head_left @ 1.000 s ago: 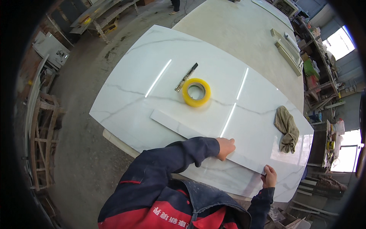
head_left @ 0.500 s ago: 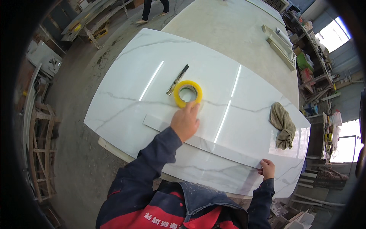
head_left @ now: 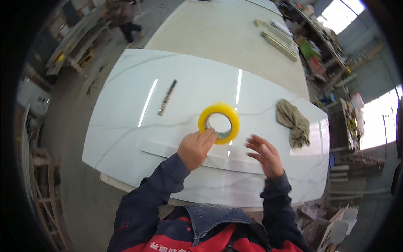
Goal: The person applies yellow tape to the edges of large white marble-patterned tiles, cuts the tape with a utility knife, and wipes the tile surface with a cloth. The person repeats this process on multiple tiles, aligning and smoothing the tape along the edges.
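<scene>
A roll of yellow packing tape [head_left: 233, 120] is gripped at its lower left edge by my left hand [head_left: 195, 147], and it looks lifted above the slab. My right hand [head_left: 266, 156] hovers to the right of the roll, its fingers apart and nothing in them. Beneath both hands lies a narrow white marbled strip [head_left: 157, 148], resting on a large glossy white slab with grey veins [head_left: 121, 98]. To the left of the roll a utility knife [head_left: 167, 98] with a dark end rests on the slab. A crumpled olive-brown cloth [head_left: 294, 122] sits on the slab's right part.
Behind the slab extends a pale worktable [head_left: 201, 35], with a cream frame-like piece [head_left: 279, 44] on its right side. A person [head_left: 124, 21] walks at the far left. Wooden racks [head_left: 44, 180] stand on the left, and cluttered shelves [head_left: 319, 46] line the right.
My left hand has taken hold of the tape roll and shifted it rightward. My right hand has let go of the strip's right end and come up toward the roll. My view has shifted too.
</scene>
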The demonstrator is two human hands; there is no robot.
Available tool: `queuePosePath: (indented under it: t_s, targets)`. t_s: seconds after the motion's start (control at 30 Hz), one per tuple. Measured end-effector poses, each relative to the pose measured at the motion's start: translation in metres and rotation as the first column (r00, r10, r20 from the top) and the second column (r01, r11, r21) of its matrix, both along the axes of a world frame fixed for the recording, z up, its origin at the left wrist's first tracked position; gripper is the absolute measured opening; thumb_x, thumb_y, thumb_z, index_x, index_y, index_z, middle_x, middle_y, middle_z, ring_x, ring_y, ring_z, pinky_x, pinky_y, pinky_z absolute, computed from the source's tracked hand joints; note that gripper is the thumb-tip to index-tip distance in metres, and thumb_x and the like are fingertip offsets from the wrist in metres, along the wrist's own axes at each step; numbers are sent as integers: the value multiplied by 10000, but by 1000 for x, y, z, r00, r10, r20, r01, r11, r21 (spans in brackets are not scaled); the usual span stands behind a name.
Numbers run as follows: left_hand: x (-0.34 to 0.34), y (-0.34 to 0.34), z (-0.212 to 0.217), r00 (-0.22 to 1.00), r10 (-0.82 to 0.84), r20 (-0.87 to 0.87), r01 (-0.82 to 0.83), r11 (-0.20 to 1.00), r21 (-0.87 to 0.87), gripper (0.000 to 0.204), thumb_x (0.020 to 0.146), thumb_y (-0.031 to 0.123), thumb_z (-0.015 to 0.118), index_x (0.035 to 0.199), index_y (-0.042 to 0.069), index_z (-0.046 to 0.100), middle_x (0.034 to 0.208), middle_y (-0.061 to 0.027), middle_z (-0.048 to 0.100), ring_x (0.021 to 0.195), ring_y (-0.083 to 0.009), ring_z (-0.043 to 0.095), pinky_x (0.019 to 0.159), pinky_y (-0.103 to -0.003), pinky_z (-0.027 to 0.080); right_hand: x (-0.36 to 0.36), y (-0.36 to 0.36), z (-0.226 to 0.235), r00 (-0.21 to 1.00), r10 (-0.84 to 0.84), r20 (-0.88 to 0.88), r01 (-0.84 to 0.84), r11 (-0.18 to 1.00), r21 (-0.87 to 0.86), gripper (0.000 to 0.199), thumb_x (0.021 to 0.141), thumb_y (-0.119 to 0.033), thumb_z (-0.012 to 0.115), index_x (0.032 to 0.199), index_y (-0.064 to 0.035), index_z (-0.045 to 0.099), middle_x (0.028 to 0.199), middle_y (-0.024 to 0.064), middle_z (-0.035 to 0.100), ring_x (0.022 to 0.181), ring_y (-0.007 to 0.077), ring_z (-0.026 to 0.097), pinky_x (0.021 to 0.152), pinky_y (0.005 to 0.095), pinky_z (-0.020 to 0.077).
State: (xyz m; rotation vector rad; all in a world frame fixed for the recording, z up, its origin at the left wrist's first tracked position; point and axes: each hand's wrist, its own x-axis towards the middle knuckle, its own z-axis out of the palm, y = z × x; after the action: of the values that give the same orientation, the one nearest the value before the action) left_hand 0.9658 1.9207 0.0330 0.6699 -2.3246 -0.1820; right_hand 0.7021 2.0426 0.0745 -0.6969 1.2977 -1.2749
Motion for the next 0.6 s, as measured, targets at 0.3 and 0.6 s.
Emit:
queuePosePath:
  t_s: [0.3, 0.6]
  targets:
    - [-2, 54, 15, 946, -258, -194, 276, 959, 69, 326, 842, 31, 689, 1168, 31, 692, 1197, -140, 700, 928, -290, 693, 749, -361, 577, 34, 30, 34, 964, 267, -7, -266, 957, -117, 549, 774, -239, 914, 1188, -28, 621, 1123, 65, 675, 1059, 176, 636, 982, 332, 490]
    - [37, 99, 66, 767, 450, -458, 584, -192, 788, 270, 1000, 170, 635, 1176, -35, 634, 990, -120, 689, 810, -203, 678, 648, -352, 578, 35, 59, 42, 603, 142, -785, -507, 828, -240, 500, 709, -218, 941, 1070, -89, 620, 988, 22, 672, 936, 214, 637, 1197, 503, 311]
